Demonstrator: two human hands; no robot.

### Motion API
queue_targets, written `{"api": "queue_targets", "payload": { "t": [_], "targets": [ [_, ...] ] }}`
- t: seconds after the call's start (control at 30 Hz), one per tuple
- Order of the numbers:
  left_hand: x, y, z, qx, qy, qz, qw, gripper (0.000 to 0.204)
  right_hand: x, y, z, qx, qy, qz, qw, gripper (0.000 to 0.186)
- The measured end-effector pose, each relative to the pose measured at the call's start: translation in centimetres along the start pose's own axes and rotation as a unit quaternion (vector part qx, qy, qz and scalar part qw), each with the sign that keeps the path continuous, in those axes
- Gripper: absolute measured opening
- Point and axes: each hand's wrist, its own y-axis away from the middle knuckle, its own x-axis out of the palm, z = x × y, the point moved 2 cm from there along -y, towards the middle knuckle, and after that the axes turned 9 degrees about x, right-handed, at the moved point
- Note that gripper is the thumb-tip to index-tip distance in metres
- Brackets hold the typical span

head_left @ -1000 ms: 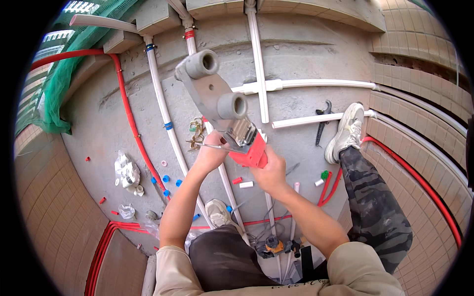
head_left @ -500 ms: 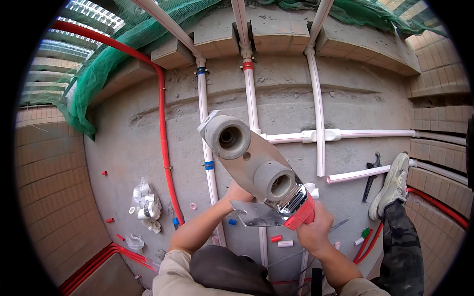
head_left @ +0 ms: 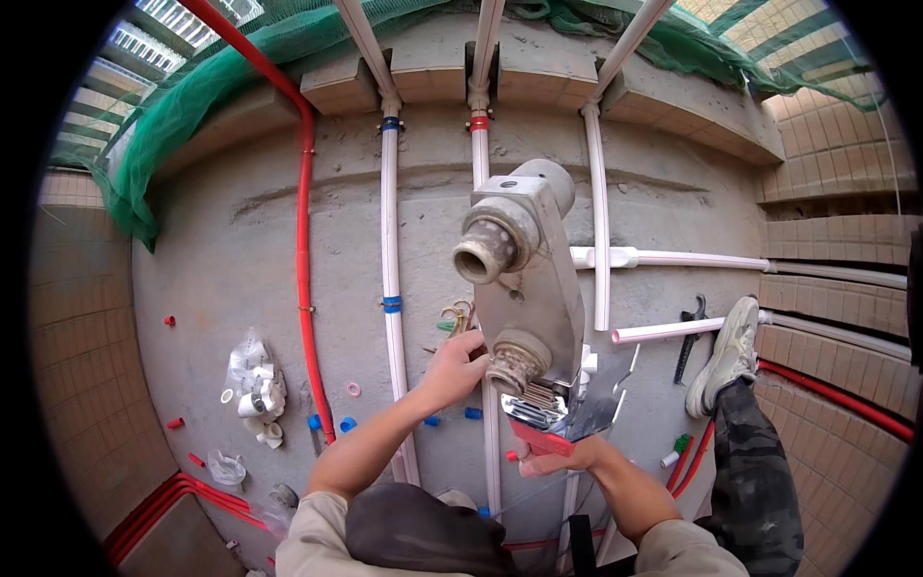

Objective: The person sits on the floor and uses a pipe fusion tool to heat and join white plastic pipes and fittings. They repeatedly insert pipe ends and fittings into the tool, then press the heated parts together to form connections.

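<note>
1. Our big metal tool (head_left: 543,322) is in the middle of the frame, up above the grey floor (head_left: 231,279). It stands nearly straight up, leaning just a bit.
2. Our right hand (head_left: 565,460) has its grip wrapped around the red handle (head_left: 538,439) at the bottom of the tool.
3. Our left hand (head_left: 457,370) is just left of the tool's lower end, its fingers bent. We cannot tell if its grip touches the tool or is only close by.
4. The tool has just been turned. Half a second ago, two wide round holes faced us; now two narrower tube ends (head_left: 495,240) do. The shiny flat plate (head_left: 601,399) has swung from the handle's left to its right.
5. For our work, we think this means the tool's other side is now toward us.
6. Behind our left hand, some gold hooks (head_left: 460,313) lie on the floor. A bag of white parts (head_left: 255,394) lies lower left, and a loose white pipe (head_left: 663,332) crosses a black tool (head_left: 684,363) on the right.
</note>
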Motion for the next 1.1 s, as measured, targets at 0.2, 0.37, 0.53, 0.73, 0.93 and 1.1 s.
{"api": "queue_targets", "payload": {
  "t": [0.2, 0.37, 0.53, 0.73, 0.93, 1.1],
  "targets": [
    [1.4, 0.8, 1.9, 0.078, -0.036, -0.038, 0.996, 0.017, 1.8, 1.4, 1.2, -0.066, 0.127, -0.034, 0.989, 0.042],
    [5.2, -1.9, -0.9, 0.105, -0.083, 0.031, 0.991, 0.015, 0.7, 1.7, 6.5, -0.061, 0.04, -0.282, 0.957, 0.028],
    [11.3, -6.5, -5.0, 0.318, -0.217, 0.051, 0.922, 0.029, -4.1, 5.9, 9.2, -0.145, 0.012, -0.448, 0.882, 0.025],
    [16.7, -10.9, -5.0, 0.301, -0.108, 0.141, 0.937, 0.035, -2.9, 7.1, 8.9, -0.192, -0.038, -0.455, 0.869, 0.031],
    [18.0, -8.2, -4.8, 0.05, 0.24, 0.22, 0.944, 0.026, -3.4, 6.2, 7.3, -0.168, 0.063, -0.464, 0.868, 0.024],
    [16.4, -8.3, -5.2, 0.148, 0.016, 0.221, 0.964, 0.03, -3.5, 5.2, 7.4, -0.153, 0.054, -0.458, 0.874, 0.023]
  ]
}}
